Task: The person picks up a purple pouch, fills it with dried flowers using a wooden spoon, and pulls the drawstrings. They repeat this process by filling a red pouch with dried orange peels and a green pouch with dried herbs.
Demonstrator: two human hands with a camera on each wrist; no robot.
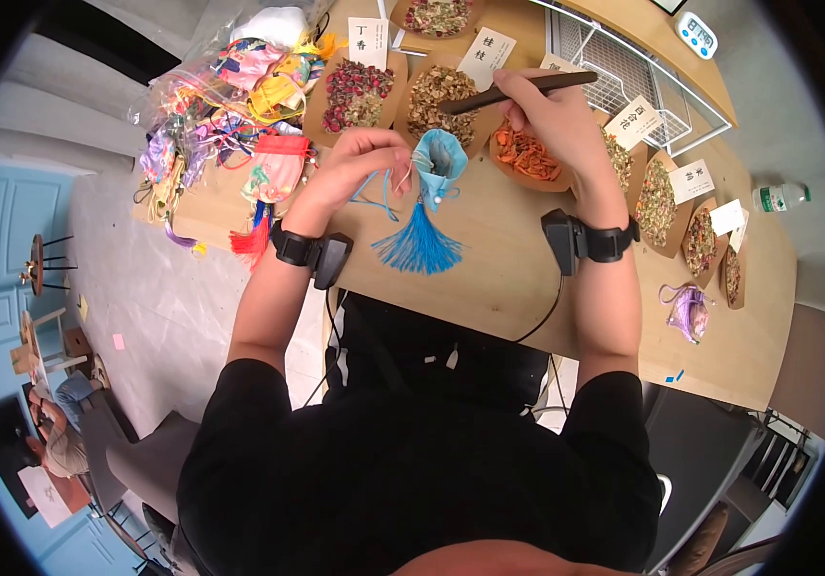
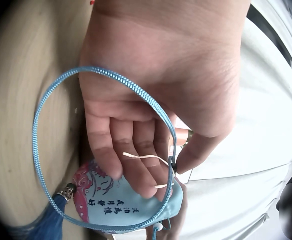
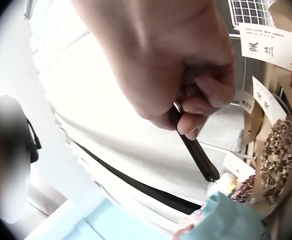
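Note:
A light blue drawstring sachet [image 1: 439, 165] with its mouth open and a blue tassel [image 1: 422, 242] is near the table's front edge. My left hand [image 1: 360, 165] pinches the sachet at its mouth with thumb and fingertips. In the left wrist view a blue cord [image 2: 37, 135] loops in front of the palm, and dark writing marks the sachet's side. My right hand [image 1: 558, 120] grips a slim dark wooden scoop [image 1: 566, 83]. The scoop's lower end points at the tray of brown chopped herbs [image 1: 432, 91], up and left of the hand.
Trays of dried rosebuds [image 1: 347, 106], orange petals [image 1: 526, 158] and other herbs curve along the table, with white name cards. Colourful sachets [image 1: 273, 72] pile at the left. A purple pouch [image 1: 689, 312] lies at right, and a wire rack [image 1: 614, 62] stands behind.

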